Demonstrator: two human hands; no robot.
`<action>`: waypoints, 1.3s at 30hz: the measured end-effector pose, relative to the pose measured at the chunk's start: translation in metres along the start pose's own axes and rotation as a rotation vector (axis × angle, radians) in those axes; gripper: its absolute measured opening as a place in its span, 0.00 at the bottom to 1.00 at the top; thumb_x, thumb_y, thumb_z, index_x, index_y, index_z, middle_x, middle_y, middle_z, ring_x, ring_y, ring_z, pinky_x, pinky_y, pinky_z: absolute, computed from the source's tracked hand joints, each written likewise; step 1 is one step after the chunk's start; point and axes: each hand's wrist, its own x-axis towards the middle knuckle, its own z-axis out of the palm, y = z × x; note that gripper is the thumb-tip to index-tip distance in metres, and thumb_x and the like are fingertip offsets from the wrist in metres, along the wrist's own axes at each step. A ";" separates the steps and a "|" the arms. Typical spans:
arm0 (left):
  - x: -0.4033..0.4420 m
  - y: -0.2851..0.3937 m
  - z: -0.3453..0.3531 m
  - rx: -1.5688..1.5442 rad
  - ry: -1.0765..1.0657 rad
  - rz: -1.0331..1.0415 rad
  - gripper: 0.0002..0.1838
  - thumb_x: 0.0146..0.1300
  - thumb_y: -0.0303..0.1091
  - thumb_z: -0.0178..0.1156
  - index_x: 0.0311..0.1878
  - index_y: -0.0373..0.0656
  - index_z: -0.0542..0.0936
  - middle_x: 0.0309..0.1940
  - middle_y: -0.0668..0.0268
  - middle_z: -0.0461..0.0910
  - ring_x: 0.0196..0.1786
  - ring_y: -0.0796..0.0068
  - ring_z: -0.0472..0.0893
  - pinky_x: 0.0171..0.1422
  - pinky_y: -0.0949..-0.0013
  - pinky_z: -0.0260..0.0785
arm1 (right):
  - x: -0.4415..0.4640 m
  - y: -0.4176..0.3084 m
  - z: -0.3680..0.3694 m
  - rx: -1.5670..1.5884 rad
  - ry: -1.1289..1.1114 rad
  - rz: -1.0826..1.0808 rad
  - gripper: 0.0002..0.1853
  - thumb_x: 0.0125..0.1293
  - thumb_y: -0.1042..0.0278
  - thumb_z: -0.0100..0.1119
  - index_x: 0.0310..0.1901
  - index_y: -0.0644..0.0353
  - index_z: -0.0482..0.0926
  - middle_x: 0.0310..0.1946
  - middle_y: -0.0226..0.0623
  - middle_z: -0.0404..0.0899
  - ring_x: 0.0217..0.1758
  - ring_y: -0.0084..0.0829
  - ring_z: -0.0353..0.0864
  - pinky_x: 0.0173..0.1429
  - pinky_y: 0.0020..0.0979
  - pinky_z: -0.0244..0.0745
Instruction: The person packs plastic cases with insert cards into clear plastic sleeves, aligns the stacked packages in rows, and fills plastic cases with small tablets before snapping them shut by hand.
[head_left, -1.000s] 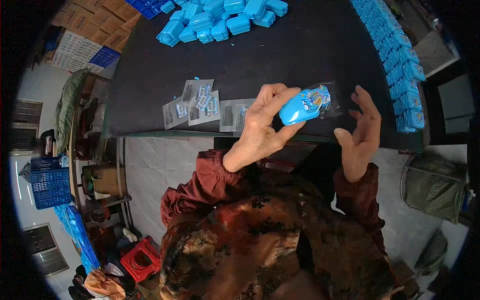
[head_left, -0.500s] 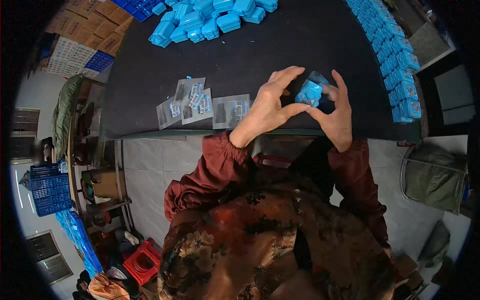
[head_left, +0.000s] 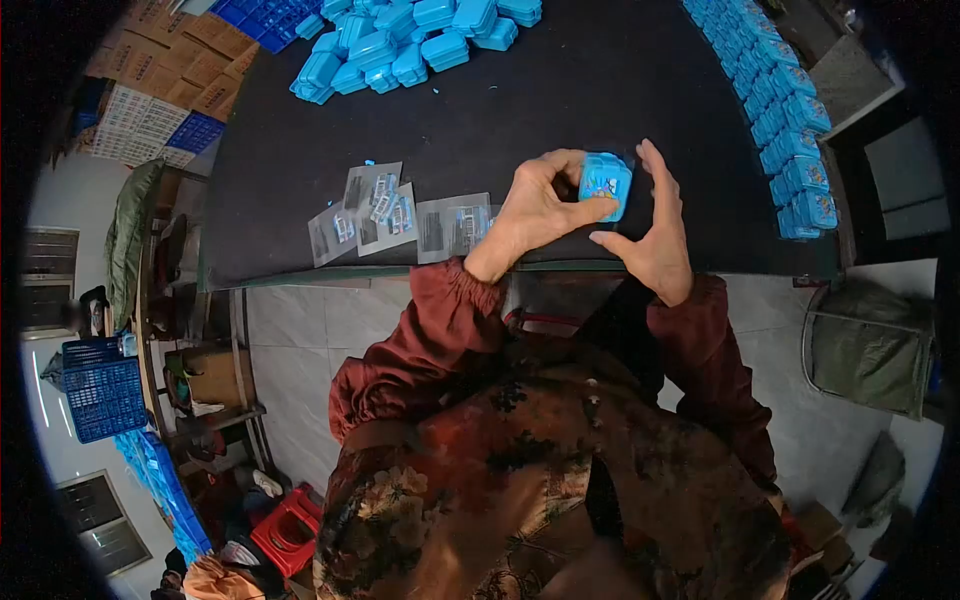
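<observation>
A small light-blue case (head_left: 606, 180) with a printed picture is gripped between the thumb and fingers of my left hand (head_left: 535, 212). Clear film seems to show at the case's right edge. My right hand (head_left: 657, 225) is just right of the case, thumb and fingers spread, holding nothing. Left of my left hand, on the black table (head_left: 560, 90), lie several clear sheets (head_left: 386, 212) with small barcode labels. A heap of similar blue cases (head_left: 408, 62) is at the table's far left.
Stacked rows of blue printed cases (head_left: 795, 145) run along the table's right edge. A blue crate (head_left: 265, 18) touches the far left corner, with cardboard boxes (head_left: 150, 55) beyond. A red stool (head_left: 288, 530) is on the floor at lower left.
The case first tilted in my left hand, passed between both hands, and now stands upright in my left. My right hand closed in on it, then opened away slightly.
</observation>
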 end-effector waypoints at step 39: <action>-0.028 0.045 0.046 -0.428 0.305 -0.167 0.26 0.45 0.23 0.67 0.48 0.31 0.68 0.36 0.63 0.72 0.38 0.81 0.73 0.39 0.77 0.70 | -0.007 -0.040 -0.015 -0.186 0.154 -0.294 0.42 0.34 0.69 0.68 0.58 0.56 0.63 0.49 0.41 0.67 0.56 0.42 0.61 0.56 0.47 0.53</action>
